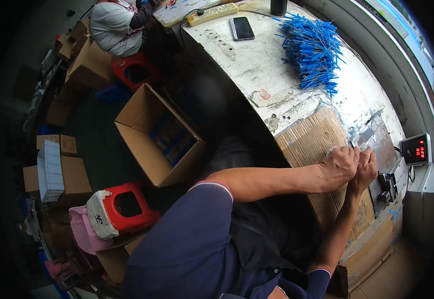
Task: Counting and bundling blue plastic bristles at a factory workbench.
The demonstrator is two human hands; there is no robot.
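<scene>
My left hand [337,167] is closed, its fingers curled and pressed together above a worn cardboard sheet [304,142] on the table. My right hand [365,170] is closed too, right against the left one, fingertips pinched. What the two hold is hidden or too small to make out; a small whitish bit shows by the left knuckles. Just right of my right hand sits a small black fixture [387,188] on a metal plate. Farther back on the table lies a heap of blue strips [313,52] with thin wire-like ends.
A box with a red digital display [415,149] stands at the right. A phone [241,28] and a power strip [212,14] lie at the far side. Left of the table are an open carton [147,144] and a red stool [129,207]. Another person [117,27] sits far left.
</scene>
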